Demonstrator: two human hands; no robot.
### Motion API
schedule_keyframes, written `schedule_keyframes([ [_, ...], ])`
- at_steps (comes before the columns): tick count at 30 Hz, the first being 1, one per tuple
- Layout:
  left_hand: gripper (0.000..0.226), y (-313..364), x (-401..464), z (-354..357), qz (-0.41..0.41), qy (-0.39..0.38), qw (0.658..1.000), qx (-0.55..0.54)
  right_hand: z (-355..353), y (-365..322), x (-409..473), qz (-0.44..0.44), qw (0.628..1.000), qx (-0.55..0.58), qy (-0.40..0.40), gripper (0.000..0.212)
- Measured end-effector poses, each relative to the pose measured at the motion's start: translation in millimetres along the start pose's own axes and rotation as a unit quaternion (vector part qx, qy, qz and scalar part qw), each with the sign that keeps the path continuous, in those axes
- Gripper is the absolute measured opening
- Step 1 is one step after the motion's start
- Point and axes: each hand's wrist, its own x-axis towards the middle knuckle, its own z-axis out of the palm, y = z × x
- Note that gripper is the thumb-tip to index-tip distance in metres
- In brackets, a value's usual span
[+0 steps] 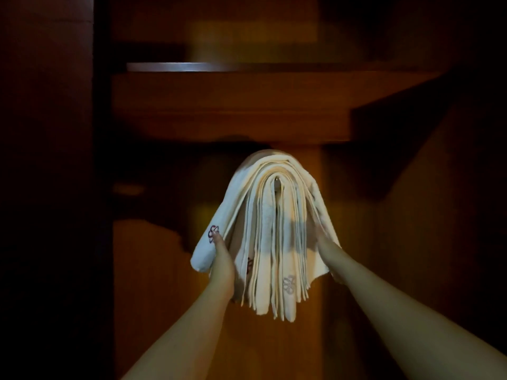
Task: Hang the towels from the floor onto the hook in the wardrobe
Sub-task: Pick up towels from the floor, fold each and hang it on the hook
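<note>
Several white towels (270,229) with small embroidered logos hang folded over a hook (277,185) on the wardrobe's back panel; only a glint of the hook shows under the folds. My left hand (221,259) holds the outermost towel on the left side, thumb on its front near a red logo. My right hand (327,250) is at the right side of the bundle, with its fingers tucked under the outer towel and mostly hidden.
The wardrobe is dark brown wood. A shelf (233,111) juts out just above the towels, with a pale metal rail (192,67) higher up. Dark side walls close in at left and right.
</note>
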Motion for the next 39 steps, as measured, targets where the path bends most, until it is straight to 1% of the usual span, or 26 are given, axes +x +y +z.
schedule_keyframes([
  [1,0.109,-9.3,-6.9,-4.7,-0.011,-0.005,1.0,-0.018,3.1,8.5,-8.3,0.001,0.999,-0.025,-0.026,0.082],
  [3,0.091,-31.5,-19.5,-16.5,0.012,-0.079,0.996,-0.039,7.0,22.1,-27.6,0.032,0.997,-0.048,-0.054,0.08],
  [4,0.086,-42.9,-26.6,-23.5,0.027,-0.119,0.992,-0.019,7.9,27.3,-37.8,0.054,0.995,-0.054,-0.058,0.082],
  [5,0.084,-53.2,-34.5,-30.9,0.035,-0.139,0.989,0.017,8.8,31.5,-48.1,0.071,0.994,-0.06,-0.06,0.084],
  [6,0.081,-60.8,-44.4,-38.0,0.037,-0.148,0.987,0.053,9.1,35.3,-58.6,0.083,0.993,-0.063,-0.062,0.083],
  [8,0.077,-70.9,-63.8,-50.3,0.048,-0.149,0.98,0.124,8.3,40.2,-83.3,0.083,0.992,-0.074,-0.063,0.076],
  [11,0.068,-77.6,-95.3,-72.9,0.067,-0.164,0.962,0.206,5.5,44.9,-130.4,0.024,0.989,-0.111,-0.09,0.066],
  [13,0.061,-84.1,-111.9,-88.8,0.103,-0.17,0.942,0.269,1.7,53.5,-165.8,0.01,0.984,-0.147,-0.105,0.061],
  [14,0.061,-89.4,-119.4,-96.5,0.124,-0.169,0.926,0.314,-1.6,61.2,-183.4,0.014,0.98,-0.173,-0.1,0.059],
  [16,0.069,-104.1,-136.8,-113.3,0.167,-0.167,0.881,0.409,-10.7,80.4,-219.0,0.016,0.967,-0.233,-0.097,0.063],
  [18,0.074,-123.6,-154.7,-129.0,0.197,-0.193,0.828,0.489,-22.6,104.9,-255.9,0.016,0.951,-0.289,-0.11,0.069],
  [20,0.077,-143.9,-173.9,-141.0,0.221,-0.233,0.767,0.556,-37.3,130.6,-294.0,0.02,0.932,-0.336,-0.133,0.074],
  [22,0.077,-163.9,-194.5,-146.7,0.241,-0.267,0.716,0.598,-53.3,155.8,-328.6,0.025,0.92,-0.364,-0.146,0.077],
  [26,0.077,-210.8,-232.5,-142.4,0.244,-0.327,0.653,0.638,-85.9,202.9,-389.8,0.054,0.903,-0.396,-0.157,0.08],
  [28,0.078,-239.2,-249.8,-134.5,0.226,-0.348,0.641,0.646,-105.2,230.6,-419.8,0.076,0.899,-0.399,-0.162,0.082],
  [33,0.076,-325.5,-298.6,-95.6,0.161,-0.419,0.634,0.63,-161.5,310.5,-492.8,0.157,0.908,-0.366,-0.127,0.095],
  [36,0.077,-382.8,-330.3,-59.4,0.135,-0.465,0.612,0.625,-198.3,365.1,-535.1,0.215,0.919,-0.318,-0.095,0.098],
  [38,0.077,-422.0,-351.0,-29.7,0.115,-0.484,0.606,0.621,-227.2,399.3,-558.3,0.256,0.918,-0.293,-0.08,0.097],
  [39,0.077,-441.5,-361.2,-13.8,0.105,-0.491,0.602,0.621,-243.7,416.5,-567.5,0.27,0.917,-0.282,-0.079,0.102],
])
